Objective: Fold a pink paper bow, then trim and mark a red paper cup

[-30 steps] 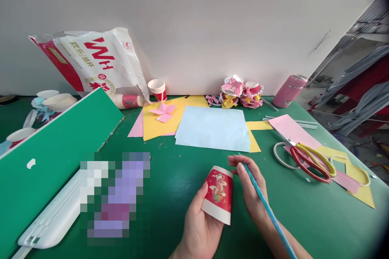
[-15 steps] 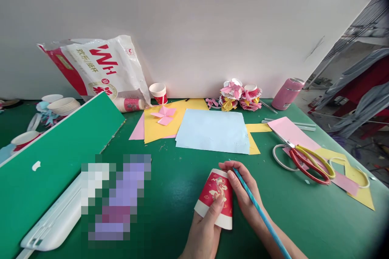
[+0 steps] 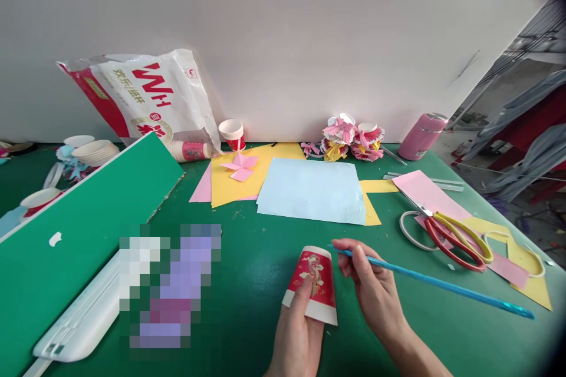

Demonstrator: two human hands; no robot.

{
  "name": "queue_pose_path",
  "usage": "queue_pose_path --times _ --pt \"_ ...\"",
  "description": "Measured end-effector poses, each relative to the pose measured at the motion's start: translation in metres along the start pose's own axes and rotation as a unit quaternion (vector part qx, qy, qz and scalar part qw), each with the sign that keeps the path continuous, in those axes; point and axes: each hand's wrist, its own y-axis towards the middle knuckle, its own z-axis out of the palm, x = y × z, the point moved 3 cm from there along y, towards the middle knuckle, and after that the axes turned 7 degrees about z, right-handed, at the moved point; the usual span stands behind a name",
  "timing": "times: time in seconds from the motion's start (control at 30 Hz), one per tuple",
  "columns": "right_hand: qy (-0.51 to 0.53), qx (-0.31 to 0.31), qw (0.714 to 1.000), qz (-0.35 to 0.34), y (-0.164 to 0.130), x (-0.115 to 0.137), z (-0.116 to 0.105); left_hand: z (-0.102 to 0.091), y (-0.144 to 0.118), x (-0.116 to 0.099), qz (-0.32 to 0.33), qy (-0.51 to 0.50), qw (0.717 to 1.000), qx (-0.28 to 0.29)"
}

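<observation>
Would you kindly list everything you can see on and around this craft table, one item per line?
paper cup: one, red with white rim, upside down in the left hand
stick: one, blue, thin, held in the right hand
paper sheets: several, light blue, yellow, pink, mid-table
pink pinwheel: one, on the yellow sheet
scissors: one pair, red and yellow handles, right side
decorated cups: a cluster, pink and yellow frills, by the white board
bottle: one, pink, far right
upright cup: one, red and white, by the board
plastic bag: one, white and red, leaning left
green board: one, left
white board: one, behind the table
left hand: grips the cup
right hand: pinches the stick
</observation>
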Motion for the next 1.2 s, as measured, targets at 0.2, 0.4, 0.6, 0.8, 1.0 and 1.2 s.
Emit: queue_pose_path --times 0.2,0.4,0.6,0.8,1.0,1.2 --pt "-0.044 0.057 0.997 0.018 -0.004 -0.002 0.011 0.002 -0.002 0.003 -0.011 -0.032 0.999 0.043" --pt "-0.061 0.045 0.996 0.048 -0.004 -0.004 0.011 -0.004 0.000 0.007 -0.013 -0.004 1.000 0.017" --pt "-0.094 0.041 0.994 0.034 -0.006 -0.008 0.012 -0.003 -0.001 0.007 -0.007 -0.001 0.999 0.048" --pt "-0.141 0.024 0.990 0.012 -0.006 -0.010 0.011 -0.006 0.001 0.010 -0.006 0.010 0.999 0.046" --pt "-0.188 0.035 0.981 -0.024 -0.006 -0.010 0.011 -0.004 0.000 0.009 -0.001 0.020 0.998 0.061" --pt "-0.210 0.036 0.976 -0.036 -0.007 -0.010 0.012 -0.005 0.001 0.009 -0.003 0.017 0.998 0.060"
